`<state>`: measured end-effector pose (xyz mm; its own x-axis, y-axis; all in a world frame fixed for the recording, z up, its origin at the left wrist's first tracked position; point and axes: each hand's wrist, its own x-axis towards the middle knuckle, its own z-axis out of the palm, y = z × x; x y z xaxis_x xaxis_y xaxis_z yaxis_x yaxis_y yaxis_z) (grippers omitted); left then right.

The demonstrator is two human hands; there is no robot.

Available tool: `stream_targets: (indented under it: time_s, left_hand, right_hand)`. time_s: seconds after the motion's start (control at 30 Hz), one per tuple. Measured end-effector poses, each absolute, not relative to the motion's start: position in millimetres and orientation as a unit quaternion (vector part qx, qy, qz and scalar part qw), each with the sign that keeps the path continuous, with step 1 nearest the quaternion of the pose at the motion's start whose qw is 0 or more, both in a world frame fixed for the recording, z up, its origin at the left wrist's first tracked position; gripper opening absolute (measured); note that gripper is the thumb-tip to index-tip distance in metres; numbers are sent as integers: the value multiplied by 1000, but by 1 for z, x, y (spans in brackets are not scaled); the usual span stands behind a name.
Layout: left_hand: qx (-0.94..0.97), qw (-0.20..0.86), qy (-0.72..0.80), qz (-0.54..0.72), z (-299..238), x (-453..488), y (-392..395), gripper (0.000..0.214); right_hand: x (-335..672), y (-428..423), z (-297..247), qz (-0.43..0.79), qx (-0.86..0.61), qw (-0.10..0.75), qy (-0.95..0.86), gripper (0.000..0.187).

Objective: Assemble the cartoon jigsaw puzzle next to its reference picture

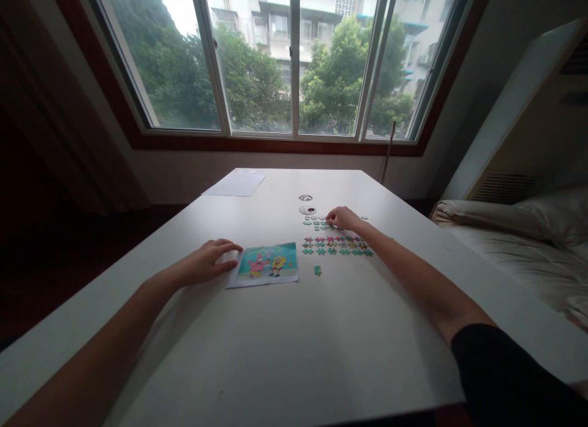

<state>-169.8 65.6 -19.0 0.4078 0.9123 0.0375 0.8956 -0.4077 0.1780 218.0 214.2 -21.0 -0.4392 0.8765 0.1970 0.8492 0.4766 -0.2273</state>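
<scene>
My left hand (pixel 211 260) lies on the table with its fingers apart, the fingertips on the left edge of a printed cartoon picture (pixel 269 263). Over the upper rows of green jigsaw pieces (pixel 316 222) my right hand (pixel 343 219) bends down with thumb and fingers pinched together. Whatever sits in that pinch is hidden or too small to make out. Nearer to me run rows of pink, yellow and green jigsaw pieces (pixel 337 252). A small joined clump of jigsaw pieces (pixel 317 271) lies by itself to the right of the picture.
Two round flat items (pixel 307 210) lie beyond the pieces on the white table (pixel 294 347). White paper sheets (pixel 236 184) rest at the far left corner. A pale couch (pixel 509 249) stands to the right, and a window spans the wall beyond the table.
</scene>
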Motion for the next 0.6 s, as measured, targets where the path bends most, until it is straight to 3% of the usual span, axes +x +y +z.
stream_targets:
  time_s: [0.33,0.6]
  left_hand:
    - [833,74,544,68,-21,-172,66,52]
    - [837,71,538,66,-20,-172,65,51]
  right_hand:
    - [213,226,-24,91,-511,140,-843,14]
    - [216,201,-12,156,-499,209,-826,15]
